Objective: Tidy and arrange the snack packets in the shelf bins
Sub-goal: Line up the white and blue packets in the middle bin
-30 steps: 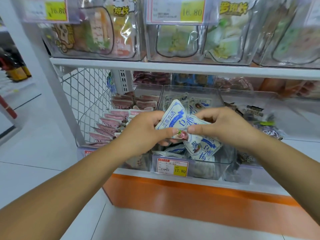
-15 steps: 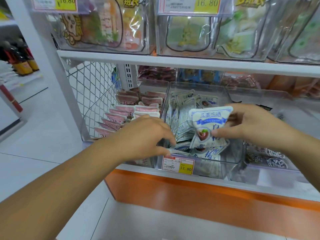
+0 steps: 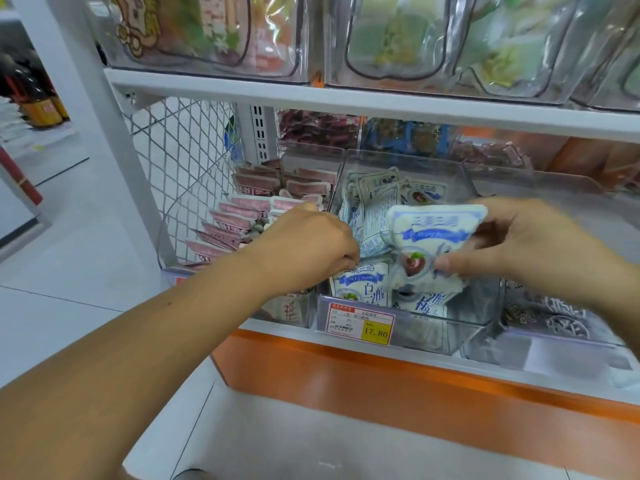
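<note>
White-and-blue snack packets fill the middle clear bin on the low shelf. My right hand holds a small stack of these packets upright above the bin, thumb on the front and fingers behind. My left hand reaches down at the bin's left side. Its curled fingertips pinch the top corner of a front packet that stands in the bin. More of the same packets lean at the back of the bin.
Pink packets lie in rows in the left bin beside a wire mesh side panel. Dark packets fill the right bin. A yellow price tag hangs on the middle bin. The upper shelf carries large clear bins close overhead.
My left hand let go of the stack and dropped into the bin's front left. My right hand carried the stack a little to the right and turned it upright.
</note>
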Available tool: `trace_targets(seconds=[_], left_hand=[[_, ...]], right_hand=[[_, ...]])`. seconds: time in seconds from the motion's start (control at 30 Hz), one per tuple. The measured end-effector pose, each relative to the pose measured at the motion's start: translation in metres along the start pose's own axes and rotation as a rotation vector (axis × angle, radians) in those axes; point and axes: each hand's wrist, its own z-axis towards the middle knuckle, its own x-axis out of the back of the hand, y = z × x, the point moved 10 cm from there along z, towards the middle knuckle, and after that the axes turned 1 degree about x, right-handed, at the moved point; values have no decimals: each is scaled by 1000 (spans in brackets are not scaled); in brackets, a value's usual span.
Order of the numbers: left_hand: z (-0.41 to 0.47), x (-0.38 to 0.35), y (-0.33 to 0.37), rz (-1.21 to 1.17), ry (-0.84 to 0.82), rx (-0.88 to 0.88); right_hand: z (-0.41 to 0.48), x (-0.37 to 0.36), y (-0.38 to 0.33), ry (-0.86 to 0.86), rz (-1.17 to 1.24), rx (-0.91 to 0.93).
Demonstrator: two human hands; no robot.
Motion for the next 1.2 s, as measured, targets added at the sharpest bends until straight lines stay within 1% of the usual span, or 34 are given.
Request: trace_targets(seconds=[0.07,0.17,0.27,0.37,0.43,0.5,0.53,0.63,0.7,0.77,0.8,0.87,0.93,1.0,1.03,1.07,1.1,1.13,1.2], left_hand=[[1,-4,-1,62,-20,7],[1,-8,-4,73,-43,7],[0,-5,-4,-19,3,-18],[0,-2,-4,-75,12,-17],[1,-3,-5,-77,0,-17],[3,-5,-6,-95,-16,-9],[4,-5,-8,-113,-22,-2],[4,-5,-11,-170,-29,13],[2,-6,-12,-207,-52,24],[-2,-10,-11,-218,-106,33],[-4,-12,-9,-214,-119,25],[-9,-16,-5,-206,-134,8],[-13,-18,-3,-206,-127,-3],[-16,-16,-1,-238,-85,-22],[-18,-15,-1,-260,-59,-24],[-19,-14,0,-272,-41,-20],[-20,-15,-1,-270,-35,-13],[-20,-16,0,-258,-37,-8],[-21,-13,1,-236,-16,-8]], right_hand=[[2,-29,3,-17,-89,-9],[5,-68,12,-144,-115,-57],[5,-63,18,-213,-24,-99],[5,-64,22,-330,-10,-137],[13,-74,26,-374,-107,-132],[24,-89,23,-388,-331,-49],[29,-99,21,-390,-404,-10],[35,-114,22,-434,-441,7],[33,-109,27,-486,-401,-33],[29,-103,29,-489,-242,-84],[27,-102,28,-486,-218,-76],[24,-104,22,-497,-279,-32],[20,-96,16,-491,-245,-37],[26,-66,11,-364,-167,-68],[31,-48,8,-259,-197,-42],[36,-37,6,-196,-275,-4],[39,-38,6,-193,-351,25],[40,-48,11,-244,-417,41],[42,-78,25,-359,-471,41]])
